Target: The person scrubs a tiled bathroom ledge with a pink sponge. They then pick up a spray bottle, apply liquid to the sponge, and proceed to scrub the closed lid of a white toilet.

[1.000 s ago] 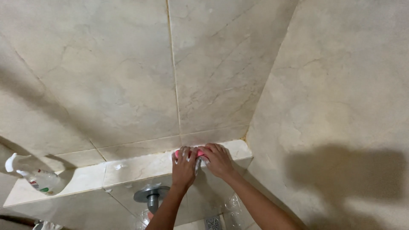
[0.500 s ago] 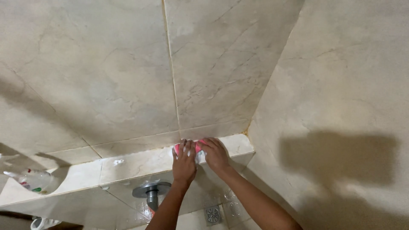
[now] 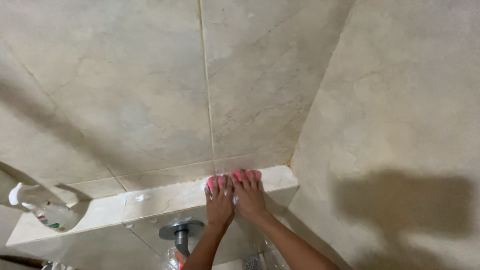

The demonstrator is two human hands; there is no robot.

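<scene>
Both hands press side by side on a pink sponge [image 3: 244, 175] lying on a cream tiled ledge [image 3: 165, 196] near the wall corner. My left hand [image 3: 219, 201] covers the sponge's left part, fingers flat and together. My right hand [image 3: 248, 196] lies over its right part, touching the left hand. Only the sponge's pink far edge shows past the fingertips. Small blobs of white foam sit on the ledge left of the hands.
A clear spray bottle [image 3: 46, 211] with a white trigger lies on the ledge's left end. A metal shower valve handle [image 3: 180, 233] juts from the wall below the ledge. A floor drain [image 3: 252, 261] shows at the bottom. Marble-look tiled walls meet in a corner at the right.
The hands and sponge stay on the same part of the ledge. The view has shifted slightly, so the bottle and valve sit a little differently in frame.
</scene>
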